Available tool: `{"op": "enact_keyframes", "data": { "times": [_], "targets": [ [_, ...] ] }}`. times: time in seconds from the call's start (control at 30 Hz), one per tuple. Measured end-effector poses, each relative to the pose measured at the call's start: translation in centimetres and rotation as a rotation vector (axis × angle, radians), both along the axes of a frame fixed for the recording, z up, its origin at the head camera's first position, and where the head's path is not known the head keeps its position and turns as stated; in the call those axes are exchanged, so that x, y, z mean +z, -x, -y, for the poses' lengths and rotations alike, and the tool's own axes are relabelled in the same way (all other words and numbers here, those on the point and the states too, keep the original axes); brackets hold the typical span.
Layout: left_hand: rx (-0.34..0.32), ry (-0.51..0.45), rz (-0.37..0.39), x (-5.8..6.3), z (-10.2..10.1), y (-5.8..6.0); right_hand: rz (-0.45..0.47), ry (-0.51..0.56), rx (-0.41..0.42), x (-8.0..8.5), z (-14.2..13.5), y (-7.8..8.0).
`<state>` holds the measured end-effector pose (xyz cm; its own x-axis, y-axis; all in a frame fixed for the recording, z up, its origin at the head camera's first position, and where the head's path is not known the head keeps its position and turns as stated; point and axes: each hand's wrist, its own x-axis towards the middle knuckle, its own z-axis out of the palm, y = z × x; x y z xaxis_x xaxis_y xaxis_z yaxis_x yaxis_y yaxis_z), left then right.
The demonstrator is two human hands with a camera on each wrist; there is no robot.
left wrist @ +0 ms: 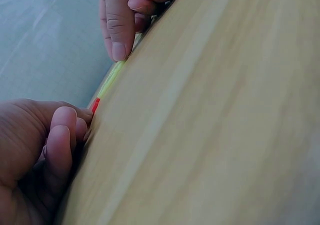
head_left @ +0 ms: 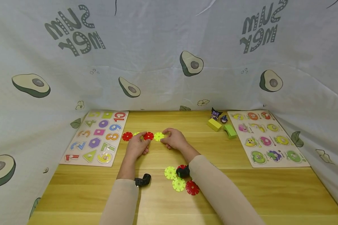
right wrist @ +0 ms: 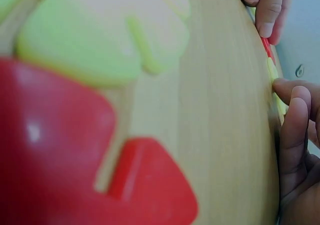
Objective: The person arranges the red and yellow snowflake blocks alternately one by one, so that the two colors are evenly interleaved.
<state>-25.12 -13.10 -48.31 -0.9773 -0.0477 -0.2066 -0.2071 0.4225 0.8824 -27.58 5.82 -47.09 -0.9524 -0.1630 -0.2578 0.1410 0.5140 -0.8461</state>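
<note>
On the desk [head_left: 81, 187], four discs [head_left: 127, 136] are lined up, alternately red and yellow, with a red disc [head_left: 148, 136] pinched by the left hand [head_left: 137, 147] and the end yellow disc [head_left: 158, 136] by the right hand [head_left: 175, 139], while four loose discs [head_left: 178, 184] are apparently left to add, nearer the body.

The wood-grain table [head_left: 87, 187] carries puzzle boards [head_left: 104, 139], blocks [head_left: 214, 124], discs [head_left: 170, 172] and, seemingly, two small figurines [head_left: 215, 115].

Bright, even light fills the head view; in the right wrist view, a yellow disc [right wrist: 100, 40] left of the fingers [right wrist: 294, 130] blurs, whitened by glare.
</note>
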Motion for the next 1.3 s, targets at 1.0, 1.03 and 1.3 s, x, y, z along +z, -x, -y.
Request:
{"op": "enact_keyframes", "data": {
  "times": [1.0,1.03,1.3],
  "targets": [
    [-0.129,-0.106,-0.123,0.5,-2.6,-0.5,-0.035,-0.059,0.315,2.4,-9.0,-10.2],
    [-0.126,-0.118,-0.134,0.4,-2.8,-0.5,-0.045,-0.086,0.33,2.3,-9.2,-10.5],
    [-0.08,-0.144,-0.072,0.0,-3.7,-0.8,-0.076,-0.218,0.343,1.8,-9.7,-11.7]
  ]
}}
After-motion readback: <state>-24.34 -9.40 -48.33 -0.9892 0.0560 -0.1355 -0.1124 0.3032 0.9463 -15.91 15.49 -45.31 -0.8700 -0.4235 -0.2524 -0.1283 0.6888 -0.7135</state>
